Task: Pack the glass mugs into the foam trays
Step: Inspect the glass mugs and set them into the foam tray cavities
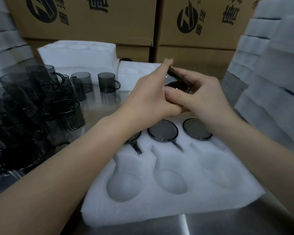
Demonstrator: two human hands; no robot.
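Head view, one frame.

- Your right hand (202, 100) is curled round the held mug (176, 83), a dark smoked-glass piece. The thumb is in front and the fingers wrap over the far side.
- Your left hand (148, 99) has its fingers straight and together, laid along the left side of the held mug. Its thumb is tucked under your right thumb, so the two hands touch.
- The held mug is tilted and sits above the far edge of the foam tray (202, 197), not in any cavity. Motion blur hides its handle.
- The foam tray lies on the steel counter (227, 221), nearest you, with two rows of three cavities.
- The far row is filled: middle mug (162, 131), right mug (196, 128), and left mug (134, 138), which is mostly hidden by your left wrist. The middle and left handles point toward you in their slots.
- The three near cavities (171, 181) hold nothing.
- Loose mugs (107, 82) stand upright in a cluster on the counter to the left, some of them stacked.
- A second tray (134, 73) lies beyond your hands.
- Foam stacks (270, 78) rise at the right edge.
- Cardboard boxes (85, 17) line the back.
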